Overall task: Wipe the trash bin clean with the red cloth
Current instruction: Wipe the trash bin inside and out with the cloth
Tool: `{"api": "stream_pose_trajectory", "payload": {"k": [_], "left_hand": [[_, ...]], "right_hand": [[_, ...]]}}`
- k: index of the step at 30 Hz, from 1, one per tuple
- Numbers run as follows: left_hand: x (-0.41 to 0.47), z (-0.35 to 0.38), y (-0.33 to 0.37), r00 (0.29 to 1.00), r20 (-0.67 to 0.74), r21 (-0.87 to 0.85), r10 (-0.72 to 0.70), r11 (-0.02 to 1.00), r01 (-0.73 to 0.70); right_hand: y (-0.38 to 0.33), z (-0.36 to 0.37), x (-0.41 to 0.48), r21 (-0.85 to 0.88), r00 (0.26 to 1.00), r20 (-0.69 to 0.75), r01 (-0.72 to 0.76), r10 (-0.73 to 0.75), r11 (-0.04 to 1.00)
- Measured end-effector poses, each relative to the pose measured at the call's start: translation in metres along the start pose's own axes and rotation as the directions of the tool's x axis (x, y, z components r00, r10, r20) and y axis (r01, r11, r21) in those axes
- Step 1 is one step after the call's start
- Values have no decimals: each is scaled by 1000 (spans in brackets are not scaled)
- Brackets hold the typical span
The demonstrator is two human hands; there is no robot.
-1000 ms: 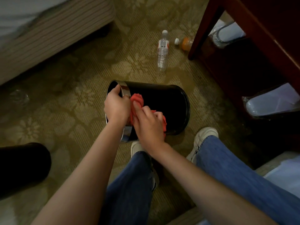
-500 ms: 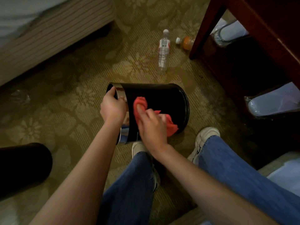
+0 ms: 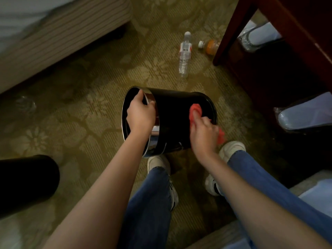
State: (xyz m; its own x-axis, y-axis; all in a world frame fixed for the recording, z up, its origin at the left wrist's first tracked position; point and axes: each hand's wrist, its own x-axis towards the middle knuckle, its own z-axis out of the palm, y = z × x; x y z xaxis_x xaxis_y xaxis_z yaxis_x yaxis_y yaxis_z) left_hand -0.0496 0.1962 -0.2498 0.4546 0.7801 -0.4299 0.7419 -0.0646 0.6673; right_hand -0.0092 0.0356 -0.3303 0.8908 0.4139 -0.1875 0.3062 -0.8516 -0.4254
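Head: water bottle (image 3: 184, 54) beyond trash bin (image 3: 172, 114)

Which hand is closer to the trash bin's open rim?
Left. The left hand grips the trash bin by its open rim; the right hand holds the red cloth against the bin's side near the base, away from the rim.

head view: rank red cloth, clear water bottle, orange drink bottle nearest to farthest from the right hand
1. red cloth: held in the right hand, pressed against the trash bin.
2. clear water bottle: on the carpet beyond the bin.
3. orange drink bottle: farther back, beside the wooden leg.
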Motion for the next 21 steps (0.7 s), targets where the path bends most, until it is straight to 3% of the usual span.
{"api": "stream_pose_trajectory", "payload": {"k": [4,8,10,12,15,18,21], "left_hand": [[1,-1,3,998,-60,78,14,997,-10],[0,-4,-1,999,-43,66,31,997,-28],[1,-4,0,1000,-21,26,22,999,-22],[1,-2,3,1000,-9,-11,6,1000,-6],[-1,1,7,1000,13,-32,20,999,-19],[-3,6,12,999,21,-10,36,999,-35],[1,4,11,999,-20,38,47,998,-47]], "right_hand": [[-60,-1,-27,159,950,-141,301,-280,940],[-66,1,-29,167,903,-172,421,-394,892],[-42,2,-23,177,931,-118,362,-346,915],[-12,2,-14,194,988,-19,155,-154,969],[23,3,-3,70,1000,26,-18,16,997],[8,1,-12,100,998,-54,44,-38,994],[-39,5,-36,221,964,-147,252,-223,942]]}}
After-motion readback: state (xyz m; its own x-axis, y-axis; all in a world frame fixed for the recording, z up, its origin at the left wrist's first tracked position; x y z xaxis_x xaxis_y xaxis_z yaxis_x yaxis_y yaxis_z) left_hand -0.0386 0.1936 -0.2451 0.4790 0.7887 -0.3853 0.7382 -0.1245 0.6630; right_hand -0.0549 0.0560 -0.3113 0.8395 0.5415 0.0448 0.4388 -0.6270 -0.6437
